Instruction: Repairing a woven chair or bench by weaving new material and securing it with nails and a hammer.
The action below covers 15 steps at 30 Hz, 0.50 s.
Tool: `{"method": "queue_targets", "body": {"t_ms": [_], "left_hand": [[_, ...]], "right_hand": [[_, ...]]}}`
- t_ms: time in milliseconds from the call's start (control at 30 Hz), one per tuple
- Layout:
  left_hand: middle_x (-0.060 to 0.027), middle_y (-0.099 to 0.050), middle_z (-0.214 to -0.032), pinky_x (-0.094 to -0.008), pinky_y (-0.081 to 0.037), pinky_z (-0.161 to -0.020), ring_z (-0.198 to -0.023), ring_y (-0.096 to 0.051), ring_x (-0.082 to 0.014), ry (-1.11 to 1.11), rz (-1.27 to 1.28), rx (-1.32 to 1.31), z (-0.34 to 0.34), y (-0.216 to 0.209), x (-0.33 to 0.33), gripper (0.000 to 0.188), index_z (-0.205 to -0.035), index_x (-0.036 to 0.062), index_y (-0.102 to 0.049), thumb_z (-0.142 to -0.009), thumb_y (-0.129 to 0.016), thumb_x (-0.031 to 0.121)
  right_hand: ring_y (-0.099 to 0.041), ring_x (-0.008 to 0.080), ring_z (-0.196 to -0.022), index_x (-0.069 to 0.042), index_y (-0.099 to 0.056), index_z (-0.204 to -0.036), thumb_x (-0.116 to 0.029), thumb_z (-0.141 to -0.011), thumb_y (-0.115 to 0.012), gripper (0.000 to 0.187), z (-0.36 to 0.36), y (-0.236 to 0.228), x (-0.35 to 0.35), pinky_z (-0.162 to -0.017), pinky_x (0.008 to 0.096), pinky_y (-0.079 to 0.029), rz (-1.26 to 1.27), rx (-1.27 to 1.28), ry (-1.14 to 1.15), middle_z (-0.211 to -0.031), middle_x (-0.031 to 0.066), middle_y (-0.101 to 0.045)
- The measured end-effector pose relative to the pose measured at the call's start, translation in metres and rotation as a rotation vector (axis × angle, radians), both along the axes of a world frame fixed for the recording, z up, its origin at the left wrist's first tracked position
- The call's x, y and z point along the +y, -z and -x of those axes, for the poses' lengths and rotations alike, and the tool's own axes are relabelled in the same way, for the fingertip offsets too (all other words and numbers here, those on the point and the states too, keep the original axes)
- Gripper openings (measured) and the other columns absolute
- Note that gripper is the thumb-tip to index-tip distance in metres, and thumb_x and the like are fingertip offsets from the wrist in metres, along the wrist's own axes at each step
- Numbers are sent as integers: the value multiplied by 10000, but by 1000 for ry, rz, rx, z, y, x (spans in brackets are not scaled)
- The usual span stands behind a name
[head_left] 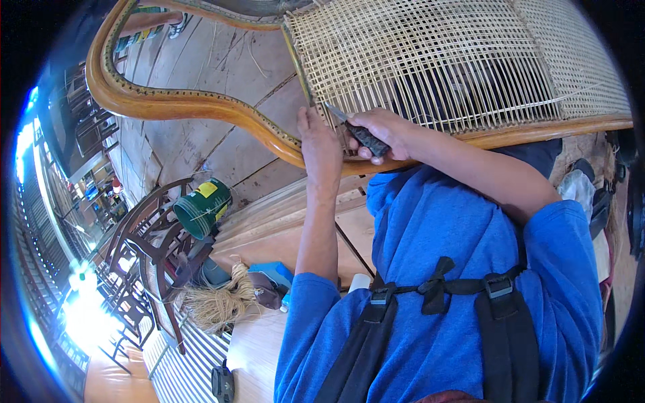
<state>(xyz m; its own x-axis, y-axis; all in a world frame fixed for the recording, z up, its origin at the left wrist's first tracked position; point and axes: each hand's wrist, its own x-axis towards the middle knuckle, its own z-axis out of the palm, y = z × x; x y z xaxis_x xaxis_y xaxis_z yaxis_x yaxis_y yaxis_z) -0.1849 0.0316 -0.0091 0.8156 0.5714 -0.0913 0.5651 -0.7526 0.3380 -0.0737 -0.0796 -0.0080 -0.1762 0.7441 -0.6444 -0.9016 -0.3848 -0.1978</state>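
Near the upper centre of the frame, the fingers of the right hand (394, 134) are wrapped around the dark handle of a knife (368, 140), whose blade points up and left at the corner of a woven cane panel (430, 47). Just left of the knife, the left hand (322, 148) has its fingers close together at that same corner; whether they pinch anything I cannot tell. The panel spreads across the upper right, with long open gaps between strands in its lower part. A curved wooden frame (222, 105) sweeps into the upper left. Farther out, left of centre, are a green bucket (218, 195) and, below it, a pale fibre bundle (218, 303).
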Motion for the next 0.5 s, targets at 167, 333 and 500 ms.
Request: {"method": "queue_targets", "body": {"t_ms": [167, 333, 500], "left_hand": [[-263, -522, -1056, -394, -426, -844, -965, -532, -364, -216, 24, -94, 1, 11, 26, 304, -1118, -61, -466, -857, -403, 83], [-153, -601, -875, -300, -475, -703, -778, -595, -209, -891, 996, -384, -16, 25, 42, 246, -1072, 10, -518, -894, -437, 160], [-81, -608, -823, -259, -478, -633, -683, -578, -142, -771, 1133, -352, -13, 25, 44, 219, -1031, -16, -519, -894, -442, 136]], "right_hand": [[-464, 125, -412, -58, -459, -826, -289, -910, -410, 252, -30, -22, -35, -280, 238, -345, -12, -118, -51, -650, 63, -526], [-466, 107, -409, -58, -474, -841, -309, -886, -470, 254, -33, -14, -55, -281, 231, -341, 25, -196, 35, -634, 45, -530], [-466, 106, -409, -61, -476, -838, -309, -884, -475, 253, -28, -7, -58, -285, 231, -333, -5, -254, 10, -639, 43, -531]]}}
